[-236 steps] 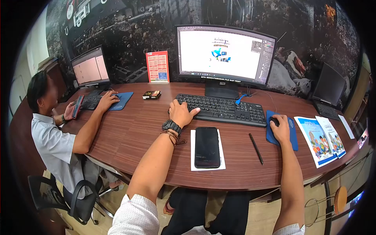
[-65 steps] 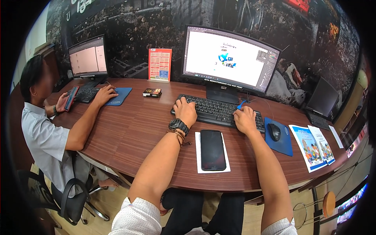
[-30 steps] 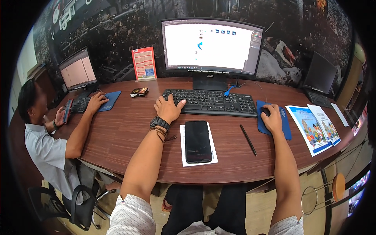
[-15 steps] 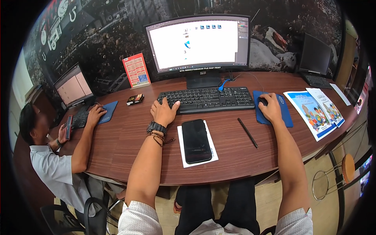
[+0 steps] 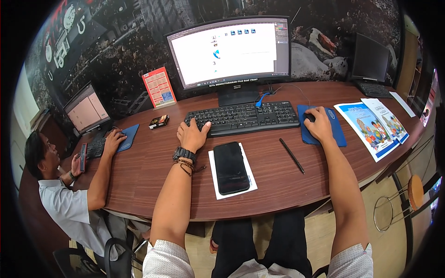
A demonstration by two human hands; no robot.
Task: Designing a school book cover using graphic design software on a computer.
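My left hand point(image 5: 193, 134) lies on the left end of a black keyboard point(image 5: 245, 120), fingers spread over the keys, a dark watch and beaded bracelets at its wrist. On a blue mouse pad point(image 5: 337, 130) to the right, my right hand point(image 5: 320, 126) is curved over a dark computer mouse point(image 5: 309, 118), mostly hidden under the fingers. Behind the keyboard stands a wide curved monitor point(image 5: 227, 55) showing a white page with small pictures. Between my forearms a black smartphone point(image 5: 231, 167) rests on a white paper point(image 5: 250, 173), and a black pen point(image 5: 291, 155) lies right of it.
Picture-covered booklets point(image 5: 366, 127) lie at the right, near another dark monitor point(image 5: 371, 58). A red stand-up card point(image 5: 159, 87) and a small box point(image 5: 159, 122) are at the left. Beside me a co-worker point(image 5: 65, 194) sits holding a phone, one hand on a mouse. A stool point(image 5: 416, 192) stands lower right.
The whole view has shifted slightly. My hands keep their places on the keyboard and mouse. A faint thin line now shows on the monitor's white page. The co-worker's head has moved a little.
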